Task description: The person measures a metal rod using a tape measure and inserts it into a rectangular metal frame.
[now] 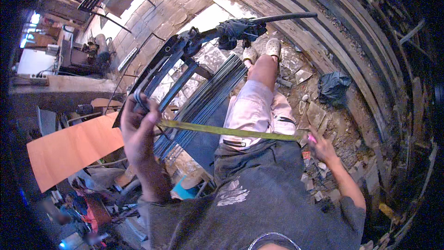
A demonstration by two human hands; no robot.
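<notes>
A yellow measuring tape (231, 131) is stretched across my lap, almost level, from one hand to the other. My left hand (138, 127) is raised and closed at the tape's left end. A grey, rounded, ring-like piece (138, 96) shows at its fingers; I cannot tell whether it is the tape's case. On the right, my right hand (323, 148) is closed at the tape's other end, with something small and pink (311, 138) at the fingertips. Under the left part of the tape lies a bundle of long thin metal rods (203, 97).
A dark metal frame with a long bar (286, 17) stands ahead. Long timber planks (323, 0) run along the right, near a black plastic bag (334, 88) and rubble (317, 115). At left are an orange sheet (76, 150) and cluttered scrap. A metal-legged stand (118, 0) is at far left.
</notes>
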